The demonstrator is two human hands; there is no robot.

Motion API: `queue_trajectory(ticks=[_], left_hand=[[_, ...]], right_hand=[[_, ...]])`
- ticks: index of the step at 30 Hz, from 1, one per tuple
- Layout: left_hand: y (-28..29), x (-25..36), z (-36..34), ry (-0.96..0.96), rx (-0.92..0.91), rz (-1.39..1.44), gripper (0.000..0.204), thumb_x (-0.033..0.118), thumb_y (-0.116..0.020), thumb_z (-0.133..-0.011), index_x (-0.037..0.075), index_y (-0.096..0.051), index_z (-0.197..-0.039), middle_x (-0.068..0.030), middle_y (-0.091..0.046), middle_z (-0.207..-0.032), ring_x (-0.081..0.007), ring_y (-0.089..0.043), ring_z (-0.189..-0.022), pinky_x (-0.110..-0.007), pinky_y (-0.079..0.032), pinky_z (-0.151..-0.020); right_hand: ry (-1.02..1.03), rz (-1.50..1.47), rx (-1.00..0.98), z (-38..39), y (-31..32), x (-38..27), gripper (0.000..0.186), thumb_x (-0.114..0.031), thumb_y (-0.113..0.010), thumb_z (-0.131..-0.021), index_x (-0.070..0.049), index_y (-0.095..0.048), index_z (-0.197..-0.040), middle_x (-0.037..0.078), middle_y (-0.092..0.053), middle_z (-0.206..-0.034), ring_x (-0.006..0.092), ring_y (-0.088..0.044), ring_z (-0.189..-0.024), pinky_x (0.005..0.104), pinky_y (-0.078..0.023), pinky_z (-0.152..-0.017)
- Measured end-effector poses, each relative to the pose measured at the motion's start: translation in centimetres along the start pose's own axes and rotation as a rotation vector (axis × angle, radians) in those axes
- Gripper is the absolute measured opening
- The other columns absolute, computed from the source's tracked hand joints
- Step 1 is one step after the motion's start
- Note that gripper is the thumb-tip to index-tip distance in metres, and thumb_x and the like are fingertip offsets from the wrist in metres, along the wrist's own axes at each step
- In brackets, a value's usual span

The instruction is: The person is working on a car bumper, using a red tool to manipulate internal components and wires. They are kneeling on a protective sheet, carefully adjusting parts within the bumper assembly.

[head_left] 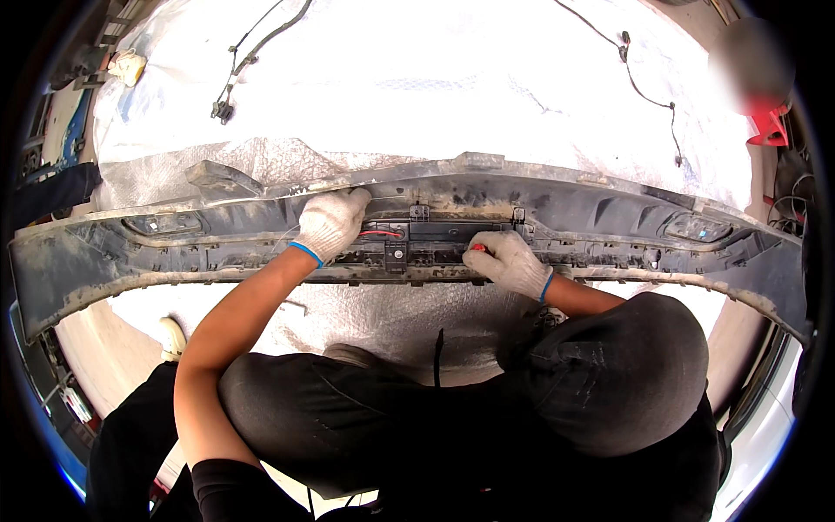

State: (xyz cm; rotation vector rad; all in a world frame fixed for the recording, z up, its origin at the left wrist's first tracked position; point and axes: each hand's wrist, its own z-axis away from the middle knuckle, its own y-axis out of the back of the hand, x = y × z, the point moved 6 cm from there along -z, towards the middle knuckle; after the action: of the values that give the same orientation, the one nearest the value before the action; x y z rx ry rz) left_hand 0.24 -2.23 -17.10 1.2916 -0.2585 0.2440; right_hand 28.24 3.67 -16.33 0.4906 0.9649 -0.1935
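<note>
A long dirty dark-grey plastic bumper (609, 209) lies crosswise in front of my knees, inner side up. My left hand (335, 217), in a white knit glove, grips its upper rim left of centre. Near it are a red wire (379, 233) and a bracket (397, 256). My right hand (509, 263), gloved too, is closed on a small red object (478, 249), mostly hidden by the fingers, just below a long black module (448, 230) at the bumper's centre.
A pale quilted sheet (435, 96) spreads beyond and beneath the bumper, with wiring harnesses (222, 110) (624, 48) on it. Another person's dark-clothed leg and light shoe (171, 339) are at the left. A white car panel (765, 418) is at the lower right.
</note>
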Motion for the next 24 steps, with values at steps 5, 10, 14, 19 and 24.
queue_trajectory(ticks=[5, 10, 14, 19, 24], left_hand=[[0.0, 0.1, 0.0, 0.001, 0.01, 0.0, 0.017, 0.015, -0.058, -0.094, 0.01, -0.068, -0.107, -0.0207, -0.069, -0.082, -0.0401, -0.068, -0.072, -0.05, -0.054, -0.062], [-0.2, 0.0, -0.1, -0.007, 0.002, -0.008, 0.016, 0.014, -0.058, -0.094, 0.009, -0.068, -0.106, -0.0211, -0.068, -0.082, -0.0399, -0.068, -0.071, -0.05, -0.054, -0.061], [-0.3, 0.4, -0.4, 0.025, 0.002, -0.04, 0.012, 0.014, -0.059, -0.093, 0.007, -0.066, -0.099, -0.0213, -0.067, -0.076, -0.0394, -0.067, -0.067, -0.051, -0.053, -0.061], [-1.3, 0.9, -0.5, 0.028, 0.034, -0.187, 0.011, 0.014, -0.058, -0.092, 0.004, -0.064, -0.091, -0.0219, -0.066, -0.071, -0.04, -0.067, -0.066, -0.053, -0.053, -0.061], [-1.1, 1.6, -1.2, 0.046, -0.031, -0.216, 0.013, 0.014, -0.057, -0.091, 0.003, -0.064, -0.088, -0.0234, -0.066, -0.071, -0.0412, -0.068, -0.068, -0.052, -0.055, -0.061]], right_hand=[[0.037, 0.024, 0.027, -0.1, 0.0, 0.1, 0.044, -0.04, -0.061, -0.094, 0.001, -0.065, -0.08, 0.015, -0.059, -0.063, 0.0279, -0.058, -0.056, 0.0418, -0.047, -0.059], [0.059, 0.043, 0.04, -0.1, 0.0, 0.0, 0.045, -0.041, -0.061, -0.094, 0.001, -0.065, -0.08, 0.016, -0.059, -0.063, 0.031, -0.059, -0.058, 0.0426, -0.047, -0.06], [0.049, 0.049, 0.031, -0.1, -0.1, 0.3, 0.045, -0.042, -0.061, -0.095, 0.001, -0.064, -0.08, 0.016, -0.059, -0.063, 0.0313, -0.059, -0.058, 0.043, -0.047, -0.06], [0.063, 0.052, 0.042, -0.2, -0.3, 0.3, 0.045, -0.042, -0.06, -0.095, 0.0, -0.064, -0.079, 0.016, -0.059, -0.063, 0.0311, -0.059, -0.057, 0.0433, -0.048, -0.06], [0.046, 0.035, 0.036, 0.0, -0.1, 0.3, 0.044, -0.041, -0.06, -0.095, 0.0, -0.065, -0.079, 0.016, -0.06, -0.063, 0.0312, -0.06, -0.057, 0.0427, -0.048, -0.06]])
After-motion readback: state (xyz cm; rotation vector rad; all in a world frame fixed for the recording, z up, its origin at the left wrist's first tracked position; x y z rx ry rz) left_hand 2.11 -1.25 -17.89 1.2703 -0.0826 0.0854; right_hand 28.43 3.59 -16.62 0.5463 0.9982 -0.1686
